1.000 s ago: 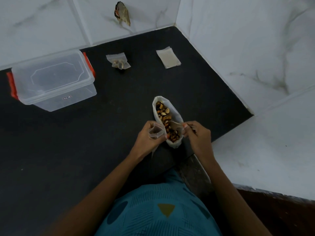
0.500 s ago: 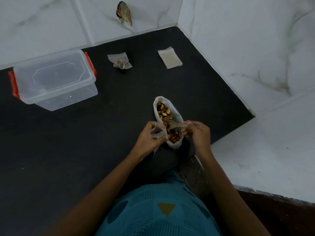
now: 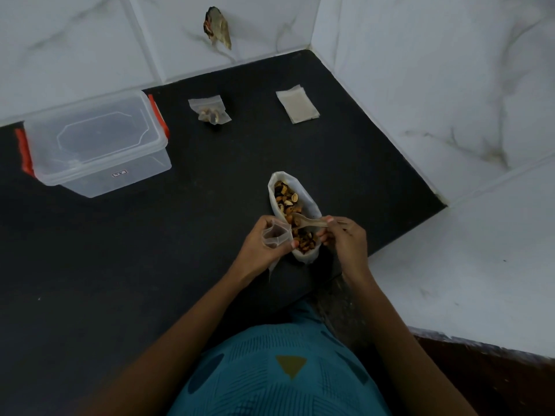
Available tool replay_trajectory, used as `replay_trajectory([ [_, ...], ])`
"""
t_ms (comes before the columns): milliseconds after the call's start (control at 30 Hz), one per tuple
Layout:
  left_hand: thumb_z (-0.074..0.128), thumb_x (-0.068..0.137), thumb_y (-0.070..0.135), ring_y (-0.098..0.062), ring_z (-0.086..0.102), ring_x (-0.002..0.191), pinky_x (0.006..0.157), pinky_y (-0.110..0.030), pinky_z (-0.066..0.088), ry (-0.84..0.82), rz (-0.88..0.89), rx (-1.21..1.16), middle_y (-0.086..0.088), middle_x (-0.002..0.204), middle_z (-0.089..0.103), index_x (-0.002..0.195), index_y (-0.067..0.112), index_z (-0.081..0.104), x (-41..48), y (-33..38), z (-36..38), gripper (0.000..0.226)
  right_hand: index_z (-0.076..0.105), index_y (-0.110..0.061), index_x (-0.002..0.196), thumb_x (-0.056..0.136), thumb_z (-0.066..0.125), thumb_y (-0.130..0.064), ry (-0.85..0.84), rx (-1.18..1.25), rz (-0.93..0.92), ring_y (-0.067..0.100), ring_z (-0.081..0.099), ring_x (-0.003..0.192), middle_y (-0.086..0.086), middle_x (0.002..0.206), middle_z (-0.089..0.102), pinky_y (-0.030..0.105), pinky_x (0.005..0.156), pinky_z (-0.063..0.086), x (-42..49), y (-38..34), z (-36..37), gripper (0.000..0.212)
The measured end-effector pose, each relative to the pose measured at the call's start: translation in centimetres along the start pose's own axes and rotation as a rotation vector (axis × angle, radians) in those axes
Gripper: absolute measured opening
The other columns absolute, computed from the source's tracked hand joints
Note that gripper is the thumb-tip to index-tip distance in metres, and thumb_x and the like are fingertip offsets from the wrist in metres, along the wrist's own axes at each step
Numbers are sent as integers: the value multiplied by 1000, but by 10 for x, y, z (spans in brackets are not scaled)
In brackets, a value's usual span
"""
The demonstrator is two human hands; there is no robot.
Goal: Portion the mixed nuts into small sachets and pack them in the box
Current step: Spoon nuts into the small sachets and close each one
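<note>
Head view: one filled sachet (image 3: pixel 211 112) done, 12 o'clock; empty sachet (image 3: pixel 274 235) held by left grip (image 3: pixel 261 250), spoon (image 3: pixel 309 222) by right grip (image 3: pixel 345 240); box (image 3: pixel 99 181) judged unpacked.

The label (image 3: pixel 119 174) on the box (image 3: pixel 75 163) is too small to read

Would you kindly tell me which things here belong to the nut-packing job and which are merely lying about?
Job: bag of mixed nuts; spoon in the right hand; open sachet in the left hand; filled sachet; empty sachets; lidded box.
Lying about: brownish scrap on the wall.
</note>
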State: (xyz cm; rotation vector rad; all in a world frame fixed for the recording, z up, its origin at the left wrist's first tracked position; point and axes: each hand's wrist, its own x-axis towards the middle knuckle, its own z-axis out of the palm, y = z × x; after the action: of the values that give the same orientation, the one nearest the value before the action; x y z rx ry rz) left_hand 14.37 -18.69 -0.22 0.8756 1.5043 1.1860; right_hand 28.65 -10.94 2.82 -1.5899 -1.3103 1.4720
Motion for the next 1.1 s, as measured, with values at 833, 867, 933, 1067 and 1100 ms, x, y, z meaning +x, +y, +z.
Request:
replay_trajectory([
  [833,69,78,5,18,54,89,74,-4,45,-19,-14,15,11,103,56,107,7,51,-1,1,-2,34,64,-9,82,92,49,-8,101,239,99,3,55,50,4,64,60,14,52,47,0,-1,-13,17],
  [867,70,78,6,17,55,89,74,-4,45,-13,-9,18,10,103,56,106,7,51,-2,1,-2,34,64,-9,81,92,49,-8,96,246,91,3,55,51,4,65,60,14,53,47,-1,-2,-15,18],
  [933,71,77,6,9,56,92,75,-6,47,1,0,28,8,102,56,106,8,51,-3,2,-2,35,64,-9,81,93,49,-8,77,283,83,5,55,53,4,65,60,15,54,46,-2,-4,-17,19],
  [1067,74,74,6,-3,55,97,79,-12,49,58,60,67,6,104,53,105,14,47,-3,4,-2,42,64,-5,86,93,48,-6,48,389,85,6,54,55,0,57,62,14,53,46,-8,-12,-24,18],
  [1100,75,73,7,-4,54,99,80,-15,50,76,74,77,8,105,52,105,17,46,-3,5,-3,45,64,-5,88,93,47,-7,36,407,87,6,54,55,-1,56,62,15,53,46,-10,-16,-26,18],
])
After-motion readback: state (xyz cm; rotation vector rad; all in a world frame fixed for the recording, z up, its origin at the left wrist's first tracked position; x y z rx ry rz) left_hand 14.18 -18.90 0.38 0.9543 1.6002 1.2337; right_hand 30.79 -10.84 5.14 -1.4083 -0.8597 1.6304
